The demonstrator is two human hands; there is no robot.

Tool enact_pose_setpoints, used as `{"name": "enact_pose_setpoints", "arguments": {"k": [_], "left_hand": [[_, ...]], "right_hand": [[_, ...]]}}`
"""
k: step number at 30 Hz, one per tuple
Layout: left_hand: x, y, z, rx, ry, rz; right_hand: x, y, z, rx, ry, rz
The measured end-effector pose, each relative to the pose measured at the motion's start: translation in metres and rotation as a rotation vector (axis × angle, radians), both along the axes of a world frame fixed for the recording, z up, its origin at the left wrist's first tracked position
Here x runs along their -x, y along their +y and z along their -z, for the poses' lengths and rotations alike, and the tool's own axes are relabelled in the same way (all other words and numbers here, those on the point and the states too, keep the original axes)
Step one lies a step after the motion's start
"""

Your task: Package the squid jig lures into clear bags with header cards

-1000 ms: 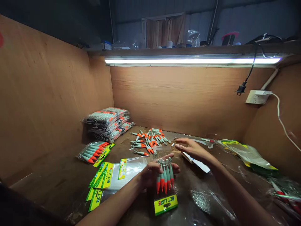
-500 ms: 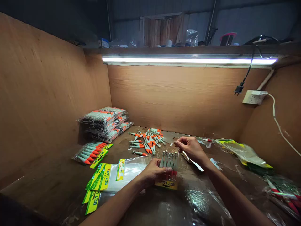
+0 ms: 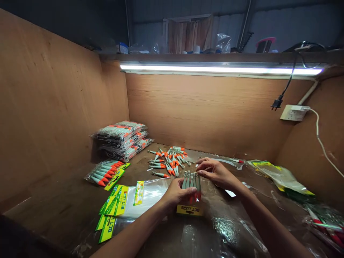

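Note:
My left hand [image 3: 177,195] is closed around a clear packet of squid-jig lures [image 3: 191,184], thumb across the front. The pale bodies stand upright with their hook ends up and red ends down. Below hangs the packet's yellow header card [image 3: 190,210], its print upside down. My right hand [image 3: 215,172] is at the packet's top right corner, thumb and fingers apart, fingertips beside the hook end of the rightmost lure. Whether they touch it is hard to see. Beyond the hands lies a loose pile of orange-and-pale lures [image 3: 170,160].
Flat empty bags [image 3: 152,195] with yellow-green headers lie left of my hands. Behind them are a filled lure packet [image 3: 104,173] and a stack of packed lures [image 3: 120,139]. More bags [image 3: 282,177] lie at right. A black plug [image 3: 276,103] hangs above.
My right hand has come down and slightly left, closer to the packet's top, and its pinched fingers have parted. The left hand keeps its grip on the packet. The view has shifted slightly.

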State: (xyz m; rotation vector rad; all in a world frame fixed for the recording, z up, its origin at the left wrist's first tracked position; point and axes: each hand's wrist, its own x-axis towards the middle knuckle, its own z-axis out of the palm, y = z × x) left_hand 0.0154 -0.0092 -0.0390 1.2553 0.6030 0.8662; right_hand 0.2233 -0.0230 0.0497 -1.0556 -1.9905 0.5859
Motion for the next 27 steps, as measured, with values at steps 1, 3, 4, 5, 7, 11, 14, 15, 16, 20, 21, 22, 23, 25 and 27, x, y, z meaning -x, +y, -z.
{"name": "enact_pose_setpoints", "arguments": {"k": [1, 3, 4, 5, 7, 11, 14, 15, 16, 20, 21, 22, 23, 25, 27], "left_hand": [[0.000, 0.000, 0.001, -0.003, 0.006, -0.023], [-0.001, 0.001, 0.003, -0.017, 0.014, -0.066], [-0.001, 0.002, 0.003, -0.024, 0.016, -0.076], [-0.001, 0.003, 0.003, -0.030, 0.016, -0.079], [-0.001, 0.003, 0.002, -0.038, 0.018, -0.075], [0.002, 0.000, -0.004, -0.055, 0.041, -0.081], [0.004, -0.003, -0.010, -0.032, 0.053, -0.060], [0.004, -0.003, -0.012, -0.025, 0.042, -0.052], [0.003, -0.004, -0.014, -0.018, 0.020, -0.046], [0.003, 0.000, -0.017, 0.048, -0.108, -0.021], [0.003, 0.001, -0.016, 0.065, -0.121, -0.037], [0.003, 0.003, -0.016, 0.074, -0.121, -0.064], [0.003, 0.004, -0.015, 0.077, -0.115, -0.096], [0.005, 0.006, -0.013, 0.081, -0.091, -0.145], [0.006, 0.007, -0.012, 0.083, -0.066, -0.161]], "right_hand": [[-0.001, 0.001, 0.002, 0.004, -0.007, -0.006], [-0.002, 0.004, 0.004, 0.008, -0.016, -0.009], [-0.003, 0.006, 0.005, 0.006, -0.020, -0.009], [-0.003, 0.007, 0.006, 0.001, -0.026, -0.007], [-0.003, 0.008, 0.006, -0.010, -0.037, 0.005], [-0.003, 0.009, 0.006, 0.032, -0.026, 0.071], [-0.003, 0.007, 0.004, 0.119, 0.010, 0.134], [-0.003, 0.007, 0.004, 0.149, 0.023, 0.145], [-0.003, 0.007, 0.004, 0.181, 0.039, 0.147], [-0.001, 0.009, 0.009, 0.304, 0.153, 0.096], [0.001, 0.010, 0.012, 0.325, 0.190, 0.083], [0.003, 0.011, 0.014, 0.338, 0.230, 0.071], [0.005, 0.011, 0.017, 0.347, 0.273, 0.061], [0.008, 0.012, 0.021, 0.373, 0.358, 0.042], [0.011, 0.012, 0.024, 0.417, 0.425, 0.034]]}}
